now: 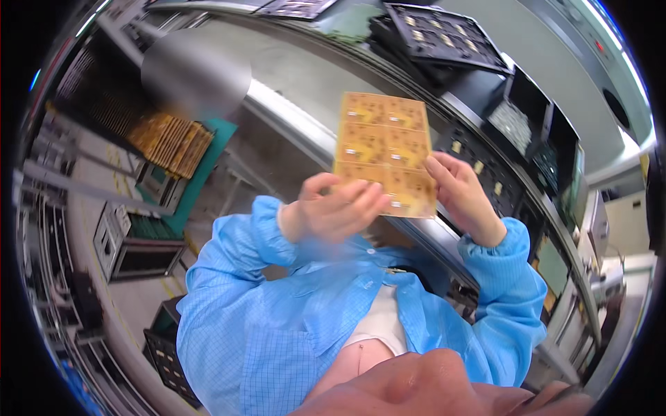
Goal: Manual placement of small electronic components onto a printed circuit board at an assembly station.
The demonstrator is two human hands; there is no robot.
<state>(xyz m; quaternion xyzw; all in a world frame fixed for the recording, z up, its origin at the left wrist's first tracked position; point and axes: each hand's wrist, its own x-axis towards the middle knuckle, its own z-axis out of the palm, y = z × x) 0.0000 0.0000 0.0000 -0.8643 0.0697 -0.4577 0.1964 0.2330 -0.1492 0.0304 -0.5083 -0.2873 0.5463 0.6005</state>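
A yellow printed circuit board panel [383, 132], divided into a grid of several like sections, is held up in front of my chest. My right hand [463, 193] grips its right edge, thumb on the face and fingers partly hidden behind. My left hand [338, 209] lies across the panel's lower left part, fingers stretched out and slightly apart. These fingers cover some of the bottom sections; whether they press on the board I cannot tell. Small pale parts and dark marks show on each section.
Behind the panel runs a metal-edged workbench [298, 73]. Black trays of small parts [447, 38] lie at its far side, another black tray [494, 177] to the right. A bin [510, 121] holds clear pieces. At left, a rack holds upright yellow boards [170, 144].
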